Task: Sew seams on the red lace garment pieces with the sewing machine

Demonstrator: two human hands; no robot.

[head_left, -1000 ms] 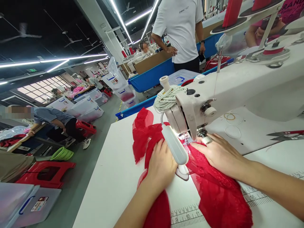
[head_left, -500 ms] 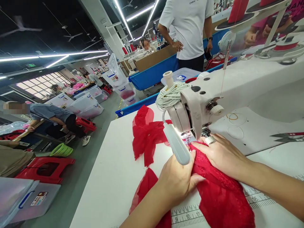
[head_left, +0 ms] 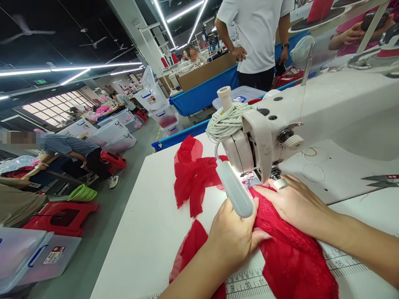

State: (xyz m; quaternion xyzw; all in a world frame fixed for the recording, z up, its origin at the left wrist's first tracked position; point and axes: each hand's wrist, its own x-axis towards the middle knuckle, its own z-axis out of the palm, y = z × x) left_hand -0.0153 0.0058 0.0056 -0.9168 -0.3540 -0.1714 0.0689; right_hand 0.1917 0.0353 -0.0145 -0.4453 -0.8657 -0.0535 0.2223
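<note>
Where the right hand [head_left: 291, 203] rests, fabric [head_left: 289, 253] lies beneath.

Left hand [head_left: 233, 232] has its thumb out; right hand [head_left: 289, 199] lies seemingly palm-down, fingers partly hidden.

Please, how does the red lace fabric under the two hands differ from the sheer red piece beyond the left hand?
The red lace fabric has the left hand and right hand on it; neither touches the sheer red piece. The lace fabric shows a textured pattern; the sheer piece looks plainer. The lace fabric partly covers the printed ruler; the sheer piece lies away from it. Both are red.
</note>
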